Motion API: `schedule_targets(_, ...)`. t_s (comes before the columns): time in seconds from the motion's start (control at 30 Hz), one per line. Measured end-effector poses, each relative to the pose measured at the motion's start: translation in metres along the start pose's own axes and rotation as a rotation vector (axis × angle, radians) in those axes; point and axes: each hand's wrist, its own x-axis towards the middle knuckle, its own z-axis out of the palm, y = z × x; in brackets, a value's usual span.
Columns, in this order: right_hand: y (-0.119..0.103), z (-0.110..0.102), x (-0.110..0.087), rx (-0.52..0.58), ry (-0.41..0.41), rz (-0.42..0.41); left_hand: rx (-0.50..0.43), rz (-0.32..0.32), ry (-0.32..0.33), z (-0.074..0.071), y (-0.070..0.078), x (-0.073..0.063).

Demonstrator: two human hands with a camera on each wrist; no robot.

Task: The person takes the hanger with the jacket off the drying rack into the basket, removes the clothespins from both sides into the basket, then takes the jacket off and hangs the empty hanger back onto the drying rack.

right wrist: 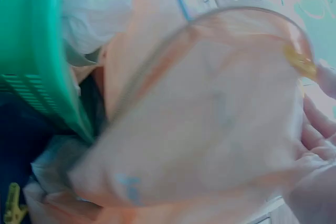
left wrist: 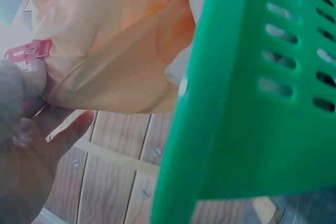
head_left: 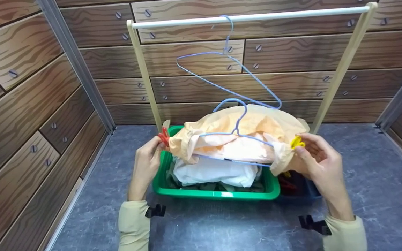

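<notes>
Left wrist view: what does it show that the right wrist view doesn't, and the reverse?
Only the left wrist view shows the left hand and the red clip that it pinches at the edge of the peach cloth.

Only the right wrist view shows the right hand, the yellow clip at its fingertips, another yellow clip at lower left, and part of a dark blue container.

Both share the peach cloth, the green basket with its slotted wall, and wood-patterned panels behind.

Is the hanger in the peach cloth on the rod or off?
Off: its hook sits below the rod, where only the other hanger hangs.
</notes>
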Motion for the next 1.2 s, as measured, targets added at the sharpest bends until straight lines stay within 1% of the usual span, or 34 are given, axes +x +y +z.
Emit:
schedule_targets(0.13, -0.016, 0.005, 0.001, -0.035, -0.068, -0.065, 0.051, 0.013, 0.051, -0.002, -0.004, -0.001)
schedule_targets(0.2, -0.022, 0.009, 0.002, -0.03, -0.074, -0.076, 0.067, 0.012, 0.057, -0.004, -0.006, -0.002)
schedule_targets(0.27, -0.019, 0.008, 0.003, 0.009, -0.062, -0.073, 0.071, 0.007, 0.053, -0.004, -0.009, -0.002)
schedule_targets(0.33, -0.013, 0.005, 0.004, 0.074, -0.034, -0.064, 0.067, -0.007, 0.05, -0.005, -0.011, -0.003)
schedule_targets(0.43, -0.003, -0.001, 0.008, 0.213, 0.034, -0.049, 0.065, -0.028, 0.061, -0.006, -0.013, -0.003)
schedule_targets(0.57, -0.005, -0.005, 0.012, 0.345, 0.145, -0.052, 0.097, -0.052, 0.087, -0.007, -0.014, -0.003)
schedule_targets(0.63, -0.005, -0.008, 0.013, 0.371, 0.176, -0.063, 0.111, -0.061, 0.105, -0.009, -0.015, -0.004)
schedule_targets(0.7, -0.006, -0.01, 0.013, 0.377, 0.187, -0.072, 0.122, -0.071, 0.127, -0.011, -0.018, -0.004)
schedule_targets(0.77, -0.006, -0.014, 0.012, 0.365, 0.179, -0.068, 0.13, -0.082, 0.152, -0.014, -0.02, -0.004)
schedule_targets(0.83, -0.006, -0.017, 0.01, 0.348, 0.168, -0.057, 0.137, -0.093, 0.176, -0.016, -0.023, -0.004)
schedule_targets(0.97, -0.006, -0.028, 0.006, 0.267, 0.165, -0.019, 0.133, -0.135, 0.215, -0.02, -0.028, -0.004)
schedule_targets(1.03, -0.003, -0.037, 0.004, 0.196, 0.166, 0.013, 0.13, -0.157, 0.225, -0.022, -0.03, -0.005)
schedule_targets(1.13, 0.006, -0.052, 0.0, -0.018, 0.155, 0.081, 0.132, -0.191, 0.231, -0.023, -0.03, -0.006)
schedule_targets(1.2, 0.015, -0.063, -0.004, -0.217, 0.127, 0.135, 0.135, -0.207, 0.232, -0.023, -0.03, -0.005)
